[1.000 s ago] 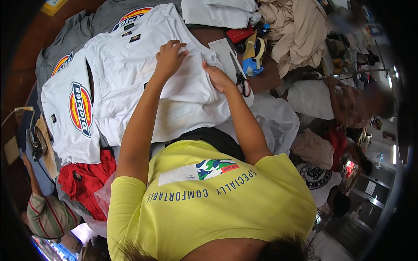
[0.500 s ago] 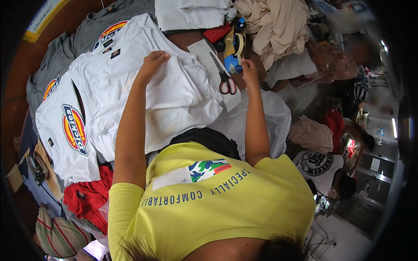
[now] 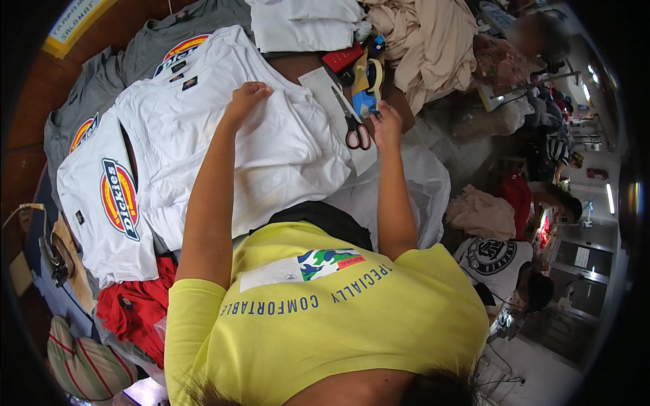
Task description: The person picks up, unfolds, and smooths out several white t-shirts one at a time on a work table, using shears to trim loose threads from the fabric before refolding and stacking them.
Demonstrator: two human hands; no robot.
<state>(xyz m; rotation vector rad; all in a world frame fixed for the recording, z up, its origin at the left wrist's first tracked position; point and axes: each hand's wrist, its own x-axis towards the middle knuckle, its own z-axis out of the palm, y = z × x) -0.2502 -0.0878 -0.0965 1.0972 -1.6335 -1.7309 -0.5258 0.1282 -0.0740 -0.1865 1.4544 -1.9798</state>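
My left hand (image 3: pixel 249 99) is over a spread stack of white T-shirts (image 3: pixel 203 122), its fingers curled together; whether cloth or something small is between them is hidden. Beyond the right side of the shirts, my right hand (image 3: pixel 386 122) is raised with thumb and fingers pinched just below a blue tape dispenser (image 3: pixel 365 101) with a pale roll of tape (image 3: pixel 374 76). What the pinch holds is too small to make out. Black-and-red scissors (image 3: pixel 357 132) lie on a white paper sheet (image 3: pixel 365 162) between the shirts and my right hand.
Folded white garments (image 3: pixel 305 27), a red box-like object (image 3: pixel 342 58) and a beige cloth heap (image 3: pixel 433 47) lie at the far side. Grey shirts (image 3: pixel 74 101) and red cloth (image 3: pixel 139 304) flank the left. Clear plastic (image 3: pixel 426 189) is by my right forearm. Several people work on the right.
The view has shifted slightly. My right hand has turned a little beside the tape dispenser; the left stays over the shirts. A person in patterned clothing beyond the beige heap has moved farther away.
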